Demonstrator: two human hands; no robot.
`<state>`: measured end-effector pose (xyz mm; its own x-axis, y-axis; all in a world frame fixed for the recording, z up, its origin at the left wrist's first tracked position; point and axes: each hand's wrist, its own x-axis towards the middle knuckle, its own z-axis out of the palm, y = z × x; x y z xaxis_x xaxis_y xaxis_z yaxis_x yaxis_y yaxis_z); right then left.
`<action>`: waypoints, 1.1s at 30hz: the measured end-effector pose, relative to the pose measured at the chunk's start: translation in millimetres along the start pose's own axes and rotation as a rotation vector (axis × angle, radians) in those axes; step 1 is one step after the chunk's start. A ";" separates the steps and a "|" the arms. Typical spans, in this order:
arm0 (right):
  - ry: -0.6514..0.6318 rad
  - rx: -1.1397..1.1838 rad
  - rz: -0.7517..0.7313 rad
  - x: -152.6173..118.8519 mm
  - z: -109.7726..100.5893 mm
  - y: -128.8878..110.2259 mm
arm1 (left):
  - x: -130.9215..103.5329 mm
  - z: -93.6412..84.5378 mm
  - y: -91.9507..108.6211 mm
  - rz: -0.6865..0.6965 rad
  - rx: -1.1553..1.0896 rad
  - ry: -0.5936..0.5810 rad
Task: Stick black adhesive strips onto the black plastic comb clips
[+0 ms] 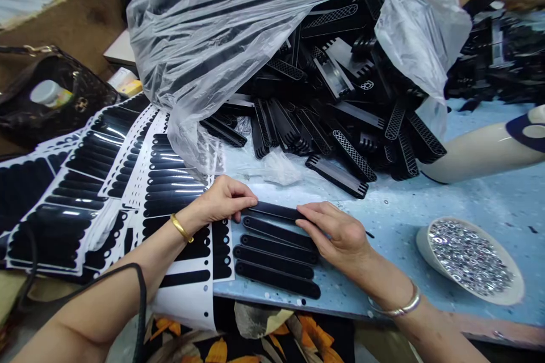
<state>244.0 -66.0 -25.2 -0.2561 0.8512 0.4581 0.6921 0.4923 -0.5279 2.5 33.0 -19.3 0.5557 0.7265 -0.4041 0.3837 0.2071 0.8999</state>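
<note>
A slim black strip (276, 211) lies lengthwise between my hands, above a column of several flat black pieces (276, 264) near the table edge. My left hand (230, 199), with a gold bracelet, pinches the strip's left end. On its right end are the closed thumb and fingers of my right hand (336, 232), which wears a silver bracelet. Left of the black pieces, white sheets with black stickers (174, 181) overlap; one sheet (187, 292) has a single black strip on it.
A clear plastic bag (204, 28) spills black plastic parts (340, 164) across the back. At the right stands a bowl of small metal rings (472, 258), with a white curved arm (481, 150) behind it. A brown handbag (51, 96) sits far left.
</note>
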 end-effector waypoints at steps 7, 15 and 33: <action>-0.066 0.039 0.110 -3.5 -2.4 5.2 | -0.6 1.2 3.2 -0.010 -0.012 0.008; -0.042 0.038 0.108 -2.5 2.3 3.7 | -1.4 2.8 5.1 -0.024 -0.002 0.006; 0.009 -0.674 0.147 -55.9 -43.3 49.4 | -23.4 9.3 32.3 0.826 0.827 0.312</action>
<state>321.7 -97.2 -46.0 -0.1235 0.8975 0.4234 0.9886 0.1484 -0.0261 8.8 16.5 17.7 0.6980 0.5922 0.4026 0.4159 -0.7930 0.4452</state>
